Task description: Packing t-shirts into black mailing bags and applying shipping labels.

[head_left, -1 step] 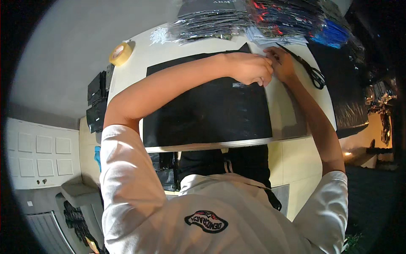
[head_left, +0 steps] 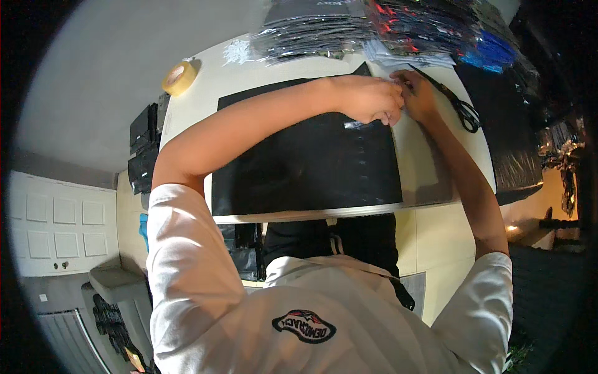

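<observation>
A flat black plastic mailing bag [head_left: 305, 165] lies on the white table [head_left: 423, 156], its near edge along the table's front. Reaching across from the left, my left hand [head_left: 370, 101] is over the bag's far right corner with its fingers curled closed. My right hand [head_left: 415, 93] meets it just past that corner, thumb and fingers pinched together. Whatever the fingertips hold is hidden or too small to make out. Below my left fingers, a small shiny strip [head_left: 356, 125] lies on the bag. Black-handled scissors [head_left: 467, 115] rest right of my right hand.
Stacks of clear-wrapped dark packages [head_left: 314, 31] line the table's far side, beside white papers [head_left: 405, 57] and a blue bundle [head_left: 489, 53]. A roll of yellowish tape [head_left: 179, 78] sits at the far left. A large black wrapped package [head_left: 514, 137] stands at the right.
</observation>
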`<action>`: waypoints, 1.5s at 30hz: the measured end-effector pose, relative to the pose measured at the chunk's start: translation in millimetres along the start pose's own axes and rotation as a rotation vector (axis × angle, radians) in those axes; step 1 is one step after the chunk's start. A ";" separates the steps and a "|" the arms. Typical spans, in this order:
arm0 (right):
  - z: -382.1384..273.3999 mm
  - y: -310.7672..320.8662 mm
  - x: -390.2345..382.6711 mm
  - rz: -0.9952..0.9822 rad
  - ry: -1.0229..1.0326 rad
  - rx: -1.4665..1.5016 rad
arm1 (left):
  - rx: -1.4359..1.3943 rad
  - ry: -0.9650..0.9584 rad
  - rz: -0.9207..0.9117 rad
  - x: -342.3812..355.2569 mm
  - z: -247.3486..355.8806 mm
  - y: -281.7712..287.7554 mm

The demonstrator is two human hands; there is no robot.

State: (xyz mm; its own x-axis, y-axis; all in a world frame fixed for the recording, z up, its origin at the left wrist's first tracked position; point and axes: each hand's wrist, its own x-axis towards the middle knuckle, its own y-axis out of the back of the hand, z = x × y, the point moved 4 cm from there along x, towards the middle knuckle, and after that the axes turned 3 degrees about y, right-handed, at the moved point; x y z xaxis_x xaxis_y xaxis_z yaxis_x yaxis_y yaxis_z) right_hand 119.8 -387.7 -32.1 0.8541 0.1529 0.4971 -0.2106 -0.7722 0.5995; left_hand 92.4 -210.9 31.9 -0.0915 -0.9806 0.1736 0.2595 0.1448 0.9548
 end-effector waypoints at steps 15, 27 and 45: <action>7.3 -2.0 -1.8 -0.019 0.055 0.011 | 0.134 0.313 0.410 -174.2 80.7 82.9; 1.1 -2.6 -2.2 -0.058 0.081 -0.055 | 0.085 0.711 0.463 -288.3 108.7 25.7; -55.8 -14.6 -24.4 -0.096 0.060 -0.123 | 0.290 1.466 0.553 -309.6 174.6 28.6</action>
State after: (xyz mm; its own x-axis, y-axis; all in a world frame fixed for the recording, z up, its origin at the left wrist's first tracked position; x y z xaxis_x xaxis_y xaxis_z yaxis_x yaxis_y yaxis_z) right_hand 75.5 -345.8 -17.9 0.8437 0.2621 0.4684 -0.1891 -0.6717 0.7163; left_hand -39.8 120.0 47.7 0.9556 -0.0489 0.2905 -0.2542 0.3614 0.8971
